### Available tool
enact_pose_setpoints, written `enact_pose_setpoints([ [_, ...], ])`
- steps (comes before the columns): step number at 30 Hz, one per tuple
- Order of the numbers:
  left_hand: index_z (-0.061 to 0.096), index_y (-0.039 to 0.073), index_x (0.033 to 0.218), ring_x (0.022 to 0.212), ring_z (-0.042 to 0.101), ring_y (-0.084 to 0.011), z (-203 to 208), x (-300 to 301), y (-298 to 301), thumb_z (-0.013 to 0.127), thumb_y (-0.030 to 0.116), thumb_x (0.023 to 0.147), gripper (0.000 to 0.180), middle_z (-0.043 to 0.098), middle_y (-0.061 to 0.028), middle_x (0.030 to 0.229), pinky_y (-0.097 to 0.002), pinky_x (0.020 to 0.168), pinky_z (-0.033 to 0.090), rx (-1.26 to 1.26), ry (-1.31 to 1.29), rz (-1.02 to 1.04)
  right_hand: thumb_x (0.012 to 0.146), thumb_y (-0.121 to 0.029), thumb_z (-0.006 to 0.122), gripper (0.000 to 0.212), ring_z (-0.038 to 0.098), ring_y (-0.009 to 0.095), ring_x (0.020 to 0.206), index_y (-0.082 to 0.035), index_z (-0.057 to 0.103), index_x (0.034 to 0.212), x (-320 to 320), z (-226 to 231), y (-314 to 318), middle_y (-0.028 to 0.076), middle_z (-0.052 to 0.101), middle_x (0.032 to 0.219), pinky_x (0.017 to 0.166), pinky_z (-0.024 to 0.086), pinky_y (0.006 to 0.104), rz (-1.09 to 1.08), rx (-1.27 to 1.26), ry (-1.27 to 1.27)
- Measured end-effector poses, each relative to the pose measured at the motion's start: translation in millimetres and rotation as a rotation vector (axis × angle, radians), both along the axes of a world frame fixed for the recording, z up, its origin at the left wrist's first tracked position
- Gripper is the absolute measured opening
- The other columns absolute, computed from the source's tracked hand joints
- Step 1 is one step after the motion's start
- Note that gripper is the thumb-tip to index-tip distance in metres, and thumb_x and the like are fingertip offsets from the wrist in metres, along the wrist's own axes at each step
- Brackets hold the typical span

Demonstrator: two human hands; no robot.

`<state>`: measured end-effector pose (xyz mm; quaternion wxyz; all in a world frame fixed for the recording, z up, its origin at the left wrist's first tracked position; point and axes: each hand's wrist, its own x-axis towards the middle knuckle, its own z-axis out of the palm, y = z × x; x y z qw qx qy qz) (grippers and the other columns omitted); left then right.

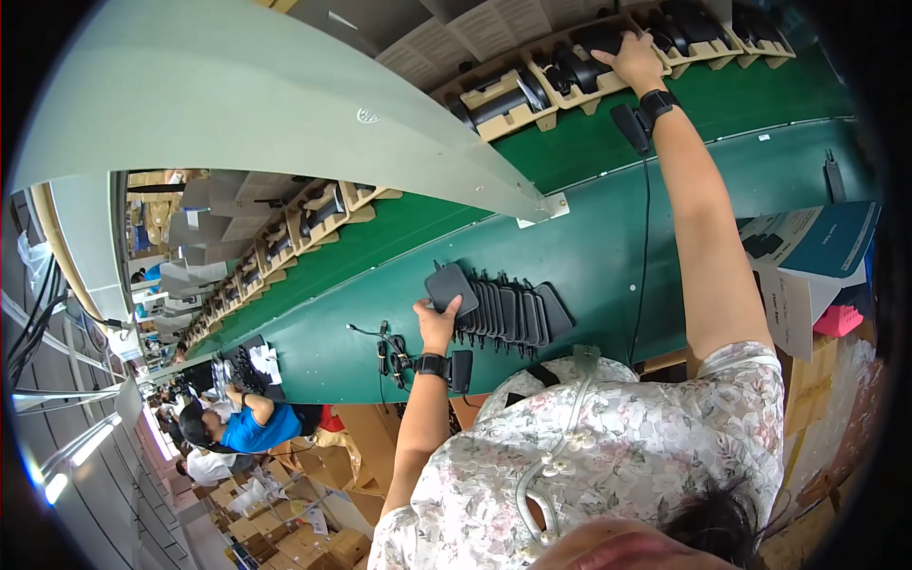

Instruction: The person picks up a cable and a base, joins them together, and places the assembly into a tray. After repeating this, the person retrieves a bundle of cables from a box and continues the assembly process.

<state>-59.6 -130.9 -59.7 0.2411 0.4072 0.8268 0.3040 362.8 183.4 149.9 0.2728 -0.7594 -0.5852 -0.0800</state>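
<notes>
My left hand [436,328] pinches a flat black rounded-square unit [450,287] with a short stub at its top edge, thumb across its lower corner. It is just above the left end of a row of similar black units [513,312], leaning on one another on the green table. My right hand [635,63] reaches far forward to a tan moulded tray [591,93] on the belt. Its thumb and fingers are apart, over black parts [598,38] in that tray; the fingertips' contact is partly hidden. Each wrist wears a black band with a small black box.
Tan trays with black parts [508,104] line the green belt [560,142]. A pale metal beam [456,142] slants down to the table [589,228]. Black cables [389,351] lie left of the row. Printed boxes [807,247] stand right. A person in blue [256,423] works farther left.
</notes>
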Motion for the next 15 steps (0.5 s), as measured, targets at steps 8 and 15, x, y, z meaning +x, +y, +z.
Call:
enact_pose_setpoints([
  [8, 0.052, -0.001, 0.091, 0.085, 0.058, -0.0204, 10, -29, -13, 0.064, 0.019, 0.081, 0.025, 0.061, -0.0087, 0.087, -0.0301, 0.074, 0.045, 0.356, -0.144, -0.047, 0.078, -0.046, 0.057, 0.056, 0.050, 0.036, 0.103, -0.013, 0.046, 0.121, 35, -33, 28, 0.019, 0.043, 0.122, 0.077, 0.046, 0.0454, 0.096, 0.220, 0.036],
  [15, 0.052, 0.008, 0.091, 0.079, 0.054, -0.0076, 138, 27, -4, 0.057, 0.012, 0.086, 0.008, 0.060, -0.0010, 0.089, -0.0244, 0.072, 0.045, 0.524, -1.024, 0.030, 0.080, -0.039, 0.058, 0.039, 0.053, 0.032, 0.096, -0.012, 0.055, 0.108, 12, -21, 3, 0.014, 0.052, 0.111, 0.075, 0.046, 0.0410, -0.076, 0.412, -0.129],
])
